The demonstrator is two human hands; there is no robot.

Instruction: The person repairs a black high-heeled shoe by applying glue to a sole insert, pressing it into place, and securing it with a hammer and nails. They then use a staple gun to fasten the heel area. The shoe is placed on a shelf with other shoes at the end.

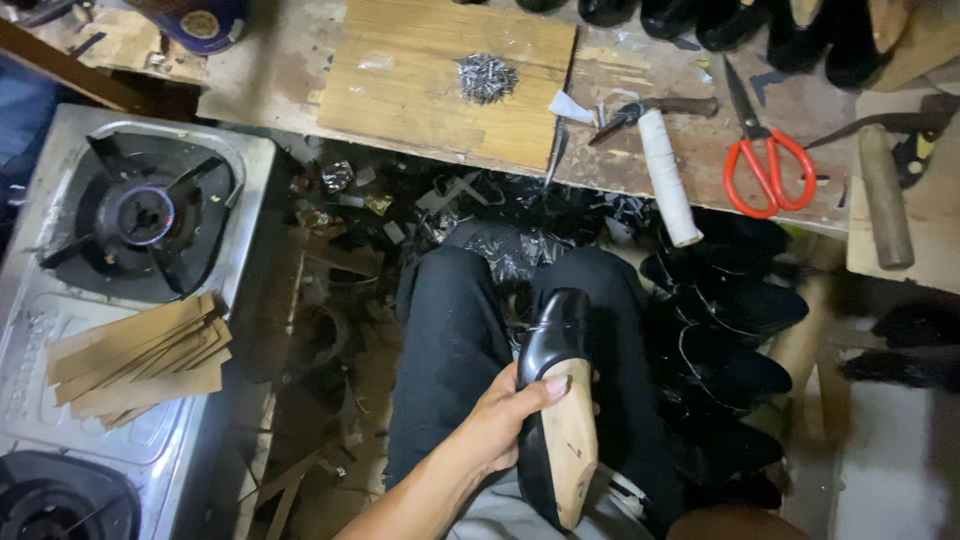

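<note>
person seated: black trousers (450,340) on both legs; left forearm (420,495) bare, no sleeve; left hand (505,415) ungloved, no rings seen.

worn wooden workbench (280,80) | steel gas stove (40,310) at left | scrap-littered floor (330,300) | dim light

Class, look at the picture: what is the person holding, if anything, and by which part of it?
The left hand holds a glossy black leather shoe on a pale wooden last, gripped around its middle, thumb on the wood. The right hand is out of view.
</note>
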